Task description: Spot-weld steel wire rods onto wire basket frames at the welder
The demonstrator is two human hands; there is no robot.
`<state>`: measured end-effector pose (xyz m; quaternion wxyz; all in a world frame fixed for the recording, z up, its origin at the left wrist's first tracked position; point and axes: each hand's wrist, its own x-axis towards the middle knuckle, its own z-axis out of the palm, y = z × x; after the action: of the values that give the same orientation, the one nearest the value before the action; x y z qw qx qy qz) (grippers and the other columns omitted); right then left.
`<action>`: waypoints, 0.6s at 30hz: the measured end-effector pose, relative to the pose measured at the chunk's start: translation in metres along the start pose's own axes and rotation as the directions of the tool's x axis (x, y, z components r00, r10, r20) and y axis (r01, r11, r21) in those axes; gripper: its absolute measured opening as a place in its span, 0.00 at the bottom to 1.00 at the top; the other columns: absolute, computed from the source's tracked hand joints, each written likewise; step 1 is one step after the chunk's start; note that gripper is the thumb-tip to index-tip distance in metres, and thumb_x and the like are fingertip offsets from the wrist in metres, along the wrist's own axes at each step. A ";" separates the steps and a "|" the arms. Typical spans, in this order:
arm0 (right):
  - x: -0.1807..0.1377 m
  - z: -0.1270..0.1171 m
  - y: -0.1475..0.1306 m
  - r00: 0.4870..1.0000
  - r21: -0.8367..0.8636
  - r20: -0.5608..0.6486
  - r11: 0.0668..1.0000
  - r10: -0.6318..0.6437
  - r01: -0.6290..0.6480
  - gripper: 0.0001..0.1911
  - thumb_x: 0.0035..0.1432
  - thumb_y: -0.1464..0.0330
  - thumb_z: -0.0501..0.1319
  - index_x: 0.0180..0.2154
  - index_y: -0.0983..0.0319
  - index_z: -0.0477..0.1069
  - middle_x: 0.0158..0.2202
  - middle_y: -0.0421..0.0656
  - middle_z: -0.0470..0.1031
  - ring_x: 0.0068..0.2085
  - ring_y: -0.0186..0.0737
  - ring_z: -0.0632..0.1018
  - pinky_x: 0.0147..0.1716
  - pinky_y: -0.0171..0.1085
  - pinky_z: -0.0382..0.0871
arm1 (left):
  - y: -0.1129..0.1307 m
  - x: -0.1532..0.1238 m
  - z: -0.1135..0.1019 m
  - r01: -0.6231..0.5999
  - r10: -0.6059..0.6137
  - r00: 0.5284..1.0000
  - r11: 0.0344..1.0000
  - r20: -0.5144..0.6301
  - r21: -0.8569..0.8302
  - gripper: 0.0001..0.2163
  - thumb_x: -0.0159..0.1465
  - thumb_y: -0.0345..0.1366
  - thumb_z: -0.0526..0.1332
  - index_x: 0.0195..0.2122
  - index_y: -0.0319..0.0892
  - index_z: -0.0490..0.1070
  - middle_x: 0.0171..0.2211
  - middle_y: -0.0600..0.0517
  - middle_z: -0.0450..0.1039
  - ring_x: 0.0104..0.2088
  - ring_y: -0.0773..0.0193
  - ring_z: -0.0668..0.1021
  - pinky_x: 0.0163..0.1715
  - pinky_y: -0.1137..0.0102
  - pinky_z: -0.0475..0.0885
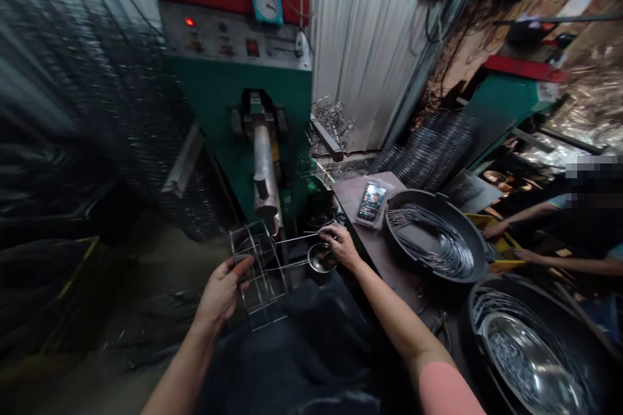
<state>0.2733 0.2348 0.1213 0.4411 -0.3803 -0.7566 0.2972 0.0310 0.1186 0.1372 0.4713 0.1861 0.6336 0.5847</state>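
My left hand (pixel 222 292) is closed on the near edge of a wire basket frame (pixel 260 279), holding it in front of the green welding machine (pixel 243 97) below its metal electrode arm (pixel 265 172). Fingers of my right hand (pixel 342 243) pinch a thin bent wire piece (pixel 302 240) that reaches across to the frame's right side. Just under that hand sits a small shiny metal bowl (pixel 322 258).
A black tub of curved wire pieces (pixel 433 240) and a phone (pixel 371 201) lie on the table to the right. A second tub with a steel basin (pixel 530 350) is nearer. Another person's hands (pixel 496 230) work at far right. Stacked wire racks (pixel 97 110) fill the left.
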 end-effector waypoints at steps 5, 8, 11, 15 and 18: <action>0.007 0.000 0.003 1.000 0.021 0.030 1.000 -0.001 0.000 0.08 0.56 0.63 0.58 0.32 0.59 0.74 0.32 0.42 0.73 0.36 0.38 0.73 0.40 0.37 0.63 | 0.004 -0.001 0.006 -0.021 0.022 0.999 0.999 0.044 -0.023 0.19 0.36 0.44 0.69 0.29 0.41 0.71 0.25 0.55 0.68 0.25 0.70 0.67 0.20 0.77 0.60; 0.010 0.002 0.006 0.998 0.016 0.055 1.000 0.016 -0.017 0.09 0.56 0.62 0.58 0.32 0.59 0.74 0.32 0.42 0.73 0.36 0.39 0.73 0.40 0.38 0.64 | 0.004 0.001 0.005 -0.028 0.030 0.998 0.999 0.052 -0.036 0.19 0.37 0.44 0.69 0.29 0.40 0.71 0.24 0.55 0.67 0.24 0.70 0.67 0.19 0.77 0.59; 0.011 0.003 0.007 0.998 0.015 0.065 1.000 0.015 -0.016 0.10 0.56 0.61 0.57 0.32 0.59 0.73 0.32 0.42 0.73 0.36 0.39 0.73 0.39 0.38 0.64 | 0.002 0.003 0.004 -0.024 0.026 0.998 0.999 0.052 -0.041 0.18 0.37 0.43 0.69 0.28 0.40 0.71 0.24 0.55 0.67 0.24 0.70 0.67 0.19 0.77 0.58; 0.014 0.005 0.008 0.998 0.010 0.064 1.000 0.012 -0.012 0.10 0.55 0.61 0.57 0.32 0.59 0.74 0.32 0.42 0.73 0.37 0.39 0.73 0.40 0.38 0.64 | 0.001 0.005 0.004 -0.013 0.016 0.997 0.999 0.075 -0.048 0.17 0.38 0.43 0.69 0.28 0.40 0.72 0.24 0.54 0.67 0.24 0.71 0.66 0.18 0.77 0.57; 0.017 0.005 0.008 0.997 0.026 0.070 0.999 0.017 -0.019 0.10 0.55 0.61 0.58 0.32 0.59 0.74 0.32 0.42 0.73 0.37 0.39 0.73 0.40 0.38 0.64 | 0.001 0.006 0.006 -0.011 0.015 0.997 0.998 0.079 -0.056 0.17 0.38 0.42 0.69 0.28 0.39 0.72 0.24 0.55 0.66 0.24 0.72 0.65 0.17 0.78 0.57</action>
<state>0.2655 0.2530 0.1203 0.4166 -0.3706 -0.7640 0.3246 0.0326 0.1268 0.1371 0.4973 0.2003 0.5967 0.5971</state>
